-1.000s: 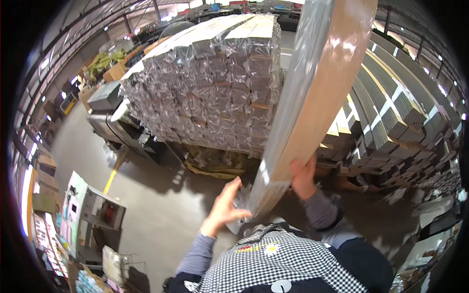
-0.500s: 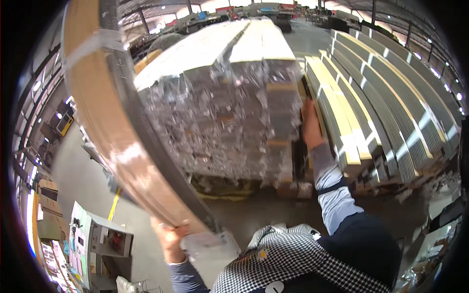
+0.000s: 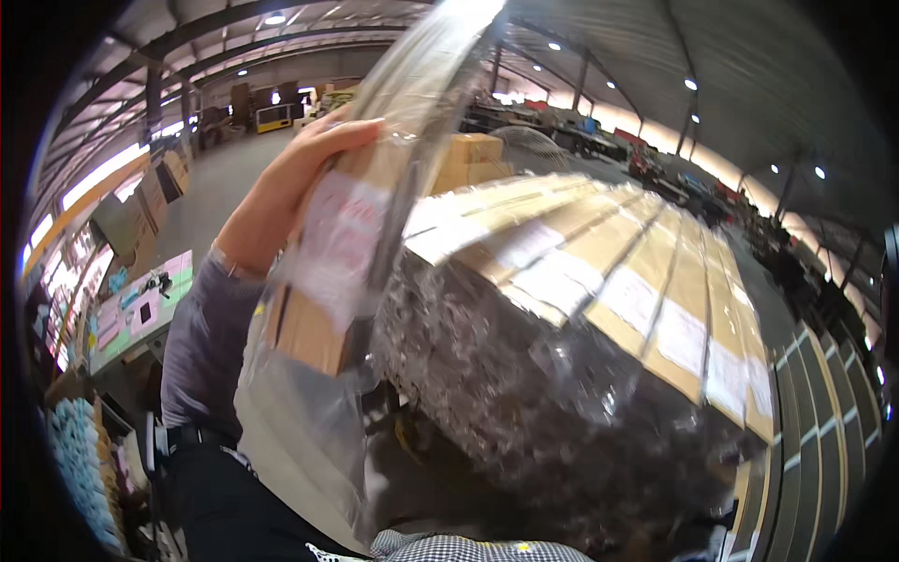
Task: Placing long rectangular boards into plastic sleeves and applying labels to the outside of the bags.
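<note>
My left hand point(image 3: 302, 167) grips the side of a long, narrow cardboard package point(image 3: 307, 330) sleeved in clear plastic film. The package rises tilted away from me, its upper end lost in glare. A white label shows through the film near its lower end, and loose film point(image 3: 314, 412) hangs below that end. Just right of it lies a big stack of similar wrapped packages point(image 3: 646, 281), with white labels along the near tops and crumpled film over the ends. My right hand is not visible; only a bit of what looks like its sleeve point(image 3: 719, 541) shows at the lower right.
Strapped dark-edged panels point(image 3: 815, 440) stand to the right of the stack. A cardboard box point(image 3: 468, 159) and a round fan guard point(image 3: 529, 145) are behind it. At left is a worktable point(image 3: 140, 318) with small items on it, above a pile of light-blue things point(image 3: 82, 459).
My view has swung left. My left hand has moved from the package's lower end up onto its side. My right hand, earlier by the stack's right side, has dropped out of sight.
</note>
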Demonstrator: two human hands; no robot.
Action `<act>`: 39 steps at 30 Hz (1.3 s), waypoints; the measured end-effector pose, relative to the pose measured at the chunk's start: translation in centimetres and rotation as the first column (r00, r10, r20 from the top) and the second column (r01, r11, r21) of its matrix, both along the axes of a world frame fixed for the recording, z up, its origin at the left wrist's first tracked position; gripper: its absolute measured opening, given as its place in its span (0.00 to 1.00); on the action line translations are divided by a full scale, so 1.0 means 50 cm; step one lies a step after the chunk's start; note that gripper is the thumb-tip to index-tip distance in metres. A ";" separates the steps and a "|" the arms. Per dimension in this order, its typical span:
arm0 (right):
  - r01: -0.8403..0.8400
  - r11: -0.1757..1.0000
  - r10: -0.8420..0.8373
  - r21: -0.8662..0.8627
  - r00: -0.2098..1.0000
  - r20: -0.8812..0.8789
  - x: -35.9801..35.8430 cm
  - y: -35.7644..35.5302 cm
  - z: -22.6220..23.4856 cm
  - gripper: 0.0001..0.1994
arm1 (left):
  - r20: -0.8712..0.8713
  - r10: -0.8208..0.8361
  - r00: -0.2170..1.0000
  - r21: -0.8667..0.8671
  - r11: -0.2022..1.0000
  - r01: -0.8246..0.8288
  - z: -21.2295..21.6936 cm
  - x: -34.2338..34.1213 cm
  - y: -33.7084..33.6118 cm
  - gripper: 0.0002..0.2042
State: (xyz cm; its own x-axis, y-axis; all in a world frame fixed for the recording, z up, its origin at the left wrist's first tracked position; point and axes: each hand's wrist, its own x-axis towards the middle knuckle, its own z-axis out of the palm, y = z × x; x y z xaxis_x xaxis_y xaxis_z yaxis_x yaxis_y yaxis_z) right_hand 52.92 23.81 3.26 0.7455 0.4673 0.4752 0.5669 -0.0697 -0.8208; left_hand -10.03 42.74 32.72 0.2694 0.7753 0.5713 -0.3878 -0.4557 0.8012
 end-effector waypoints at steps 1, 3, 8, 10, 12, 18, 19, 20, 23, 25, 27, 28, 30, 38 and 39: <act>0.020 1.000 -0.020 -0.012 1.000 -0.003 0.001 -0.001 -0.002 0.26 | -0.074 0.040 0.996 -0.017 0.999 -0.042 0.021 -0.020 0.059 0.21; 0.081 0.996 -0.081 -0.041 0.997 -0.013 0.008 -0.009 -0.005 0.26 | -0.264 0.071 0.962 -0.016 0.997 -0.078 0.055 -0.019 0.195 0.20; 0.189 0.977 -0.193 -0.093 0.981 -0.032 -0.008 -0.017 -0.001 0.25 | -0.321 -0.089 0.943 -0.155 0.987 0.040 0.028 0.066 0.445 0.23; 0.225 0.969 -0.230 -0.102 0.972 -0.038 -0.016 -0.022 0.002 0.25 | -0.351 -0.171 0.921 -0.218 0.971 0.098 0.005 0.110 0.487 0.23; 0.260 0.960 -0.265 -0.109 0.964 -0.037 -0.033 -0.030 0.010 0.25 | -0.303 -0.364 0.881 -0.310 0.911 0.271 -0.026 0.155 0.509 0.23; 0.320 0.940 -0.326 -0.122 0.945 -0.035 -0.058 -0.058 0.011 0.25 | -0.463 -0.384 0.799 -0.424 0.887 0.181 -0.100 0.208 0.479 0.28; 0.331 0.933 -0.339 -0.143 0.940 -0.040 -0.059 -0.056 0.006 0.25 | -0.397 -0.436 0.807 -0.467 0.854 0.231 -0.117 0.218 0.505 0.27; 0.336 0.931 -0.344 -0.141 0.938 -0.038 -0.062 -0.065 0.012 0.25 | -0.410 -0.439 0.799 -0.461 0.856 0.234 -0.110 0.214 0.502 0.27; 0.347 0.927 -0.355 -0.141 0.934 -0.035 -0.077 -0.073 0.011 0.24 | -0.376 -0.489 0.787 -0.472 0.832 0.292 -0.095 0.217 0.484 0.28; 0.353 0.924 -0.361 -0.149 0.932 -0.032 -0.079 -0.083 0.009 0.24 | -0.394 -0.486 0.780 -0.450 0.842 0.297 -0.091 0.215 0.450 0.28; 0.360 0.921 -0.368 -0.148 0.929 -0.028 -0.086 -0.082 0.011 0.24 | -0.369 -0.507 0.779 -0.451 0.831 0.326 -0.101 0.215 0.448 0.26; 0.364 0.920 -0.371 -0.145 0.928 -0.022 -0.090 -0.084 0.013 0.24 | -0.377 -0.513 0.771 -0.453 0.828 0.330 -0.100 0.211 0.452 0.26; 0.361 0.919 -0.368 -0.155 0.930 -0.011 -0.090 -0.083 0.023 0.24 | -0.475 -0.535 0.698 -0.426 0.834 0.350 -0.098 0.197 0.450 0.34; 0.299 0.951 -0.295 -0.077 0.954 0.059 -0.099 -0.068 0.084 0.23 | -0.885 0.048 0.464 0.114 0.987 0.115 -0.110 0.223 0.499 0.23; 0.268 0.962 -0.264 -0.050 0.961 0.080 -0.087 -0.050 0.112 0.23 | -0.742 0.287 0.606 0.447 0.885 0.129 -0.117 0.223 0.500 0.20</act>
